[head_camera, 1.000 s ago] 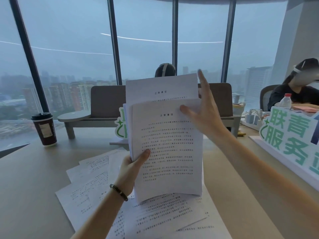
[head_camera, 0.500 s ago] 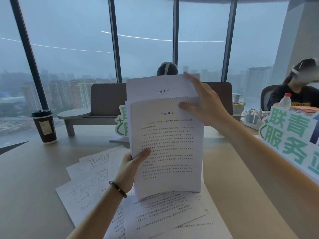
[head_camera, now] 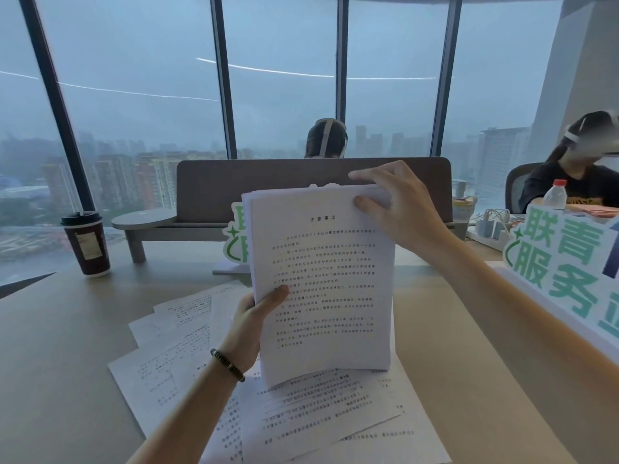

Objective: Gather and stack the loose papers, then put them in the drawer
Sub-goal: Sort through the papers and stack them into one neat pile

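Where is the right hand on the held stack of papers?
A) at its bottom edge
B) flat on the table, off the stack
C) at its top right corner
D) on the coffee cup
C: the right hand pinches the top right corner of the upright stack of papers, while the left hand grips its lower left edge.

At frame centre a stack of papers (head_camera: 321, 283) stands upright, its bottom edge resting on loose sheets (head_camera: 187, 373) fanned across the table (head_camera: 60, 380) in the lower half. The left hand (head_camera: 254, 326), a beaded bracelet (head_camera: 227, 365) on its wrist, grips the stack's left edge with the thumb over the front page. The right hand (head_camera: 402, 209) holds the top right corner, thumb in front, fingers curled over the top edge. A lidded coffee cup (head_camera: 86, 242) stands at left. A green-lettered sign (head_camera: 566, 259) sits at right. 2 people sit beyond, before tall windows.
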The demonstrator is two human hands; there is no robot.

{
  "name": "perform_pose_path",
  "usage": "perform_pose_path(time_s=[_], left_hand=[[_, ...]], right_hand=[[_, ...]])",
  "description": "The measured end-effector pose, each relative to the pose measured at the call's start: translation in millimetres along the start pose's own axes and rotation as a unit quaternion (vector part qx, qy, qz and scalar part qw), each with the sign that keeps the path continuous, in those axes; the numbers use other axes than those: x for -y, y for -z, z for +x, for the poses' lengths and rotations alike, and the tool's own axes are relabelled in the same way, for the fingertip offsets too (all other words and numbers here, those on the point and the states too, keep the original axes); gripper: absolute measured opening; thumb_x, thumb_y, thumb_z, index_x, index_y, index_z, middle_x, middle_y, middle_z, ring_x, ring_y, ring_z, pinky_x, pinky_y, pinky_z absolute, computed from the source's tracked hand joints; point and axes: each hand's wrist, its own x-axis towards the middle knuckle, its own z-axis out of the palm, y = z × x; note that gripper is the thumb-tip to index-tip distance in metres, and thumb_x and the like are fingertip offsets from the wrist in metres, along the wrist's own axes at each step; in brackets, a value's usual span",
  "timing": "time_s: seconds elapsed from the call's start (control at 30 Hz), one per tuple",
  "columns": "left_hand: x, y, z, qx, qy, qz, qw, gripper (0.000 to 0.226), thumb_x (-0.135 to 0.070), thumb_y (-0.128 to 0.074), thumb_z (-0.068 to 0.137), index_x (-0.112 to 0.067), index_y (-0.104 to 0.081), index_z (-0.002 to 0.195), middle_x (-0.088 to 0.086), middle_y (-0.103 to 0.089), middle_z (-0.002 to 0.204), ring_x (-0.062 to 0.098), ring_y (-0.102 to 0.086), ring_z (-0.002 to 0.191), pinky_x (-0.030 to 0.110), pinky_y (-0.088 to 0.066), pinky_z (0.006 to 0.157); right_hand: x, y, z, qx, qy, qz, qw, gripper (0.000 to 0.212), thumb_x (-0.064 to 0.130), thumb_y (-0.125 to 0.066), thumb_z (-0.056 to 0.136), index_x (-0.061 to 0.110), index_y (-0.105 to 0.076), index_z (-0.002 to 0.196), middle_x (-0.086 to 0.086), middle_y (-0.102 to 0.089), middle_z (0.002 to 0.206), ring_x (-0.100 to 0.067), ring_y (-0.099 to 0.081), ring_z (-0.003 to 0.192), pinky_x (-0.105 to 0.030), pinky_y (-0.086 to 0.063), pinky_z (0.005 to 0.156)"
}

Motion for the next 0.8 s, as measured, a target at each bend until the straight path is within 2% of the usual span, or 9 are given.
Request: perform_pose_path(time_s=[0.13, 0.23, 0.3, 0.37, 0.43, 0.5, 0.6, 0.7, 0.8], left_hand=[[1.3, 0.3, 0.7, 0.000, -0.005, 0.003, 1.000, 0.023, -0.024, -0.067, 0.079, -0.019, -0.076, 0.099, 0.014, -0.074, 0.108, 0.034, -0.071, 0.098, 0.051, -0.058, 0.081], [2.3, -0.3, 0.8, -0.004, -0.007, 0.018, 1.000, 0.035, -0.026, -0.070, 0.077, -0.011, -0.070, 0.109, 0.013, -0.074, 0.108, 0.034, -0.071, 0.099, 0.051, -0.058, 0.082], [2.6, -1.2, 0.4, -0.010, -0.007, 0.025, 1.000, 0.045, -0.031, -0.076, 0.073, -0.009, -0.069, 0.112, 0.012, -0.074, 0.108, 0.033, -0.071, 0.099, 0.051, -0.058, 0.082], [3.4, -1.2, 0.4, -0.016, -0.008, 0.028, 0.999, 0.056, -0.038, -0.080, 0.065, -0.009, -0.069, 0.112, 0.012, -0.074, 0.108, 0.033, -0.071, 0.099, 0.051, -0.058, 0.082], [3.9, -1.5, 0.4, -0.017, -0.010, 0.030, 0.999, 0.057, -0.039, -0.080, 0.064, -0.009, -0.070, 0.112, 0.012, -0.074, 0.108, 0.033, -0.071, 0.099, 0.052, -0.057, 0.083], [4.7, -1.6, 1.0, -0.015, -0.010, 0.032, 0.999, 0.051, -0.036, -0.078, 0.070, -0.009, -0.070, 0.113, 0.012, -0.074, 0.109, 0.033, -0.071, 0.100, 0.052, -0.057, 0.084], [5.8, -2.0, 1.7, -0.019, -0.006, 0.025, 0.999, 0.043, -0.029, -0.073, 0.076, -0.009, -0.069, 0.114, 0.012, -0.074, 0.109, 0.033, -0.071, 0.099, 0.051, -0.058, 0.083], [6.6, -1.9, 1.5, -0.026, 0.008, 0.003, 1.000, 0.045, -0.028, -0.072, 0.076, -0.009, -0.068, 0.116, 0.013, -0.074, 0.109, 0.034, -0.071, 0.099, 0.051, -0.058, 0.082], [4.8, -4.7, 0.7, -0.024, 0.011, -0.005, 1.000, 0.040, -0.026, -0.076, 0.080, -0.009, -0.067, 0.115, 0.013, -0.074, 0.109, 0.035, -0.070, 0.099, 0.051, -0.058, 0.082]], right_hand=[[-0.7, -1.7, -5.4, -0.018, 0.006, 0.030, 0.999, 0.030, 0.023, -0.061, 0.098, 0.031, -0.068, 0.126, 0.008, -0.049, 0.118, -0.007, -0.046, 0.107, -0.013, -0.039, 0.086], [-1.5, -2.0, -9.9, -0.026, -0.006, 0.068, 0.997, 0.035, 0.020, -0.064, 0.096, 0.032, -0.066, 0.128, 0.008, -0.051, 0.127, -0.002, -0.045, 0.113, -0.012, -0.037, 0.094], [-3.5, -4.8, -13.0, -0.028, -0.039, 0.127, 0.991, 0.051, 0.021, -0.068, 0.093, 0.039, -0.054, 0.139, 0.011, -0.047, 0.133, -0.003, -0.047, 0.118, -0.019, -0.043, 0.100], [-5.0, -8.7, -19.3, -0.039, -0.114, 0.249, 0.961, 0.075, 0.022, -0.075, 0.087, 0.048, -0.036, 0.146, 0.010, -0.050, 0.132, -0.008, -0.057, 0.115, -0.028, -0.053, 0.093], [-5.6, -13.1, -30.4, -0.037, -0.189, 0.389, 0.901, 0.085, 0.018, -0.081, 0.081, 0.039, -0.032, 0.147, 0.005, -0.059, 0.124, -0.017, -0.067, 0.103, -0.033, -0.060, 0.080], [-9.9, -20.7, -44.1, -0.014, -0.225, 0.453, 0.863, 0.070, 0.017, -0.081, 0.080, 0.025, -0.045, 0.139, -0.001, -0.068, 0.116, -0.023, -0.072, 0.097, -0.038, -0.062, 0.073], [-16.8, -37.3, -68.2, 0.040, -0.273, 0.472, 0.837, 0.043, 0.024, -0.078, 0.081, 0.011, -0.065, 0.120, -0.007, -0.076, 0.107, -0.033, -0.073, 0.097, -0.047, -0.062, 0.077], [-23.6, -52.8, -92.8, 0.090, -0.314, 0.479, 0.815, 0.036, 0.031, -0.075, 0.079, 0.013, -0.072, 0.110, -0.008, -0.077, 0.104, -0.032, -0.074, 0.094, -0.045, -0.062, 0.077], [-25.1, -62.8, -105.7, 0.092, -0.338, 0.480, 0.805, 0.035, 0.031, -0.077, 0.076, 0.015, -0.073, 0.108, -0.008, -0.077, 0.104, -0.030, -0.075, 0.093, -0.043, -0.061, 0.076]])
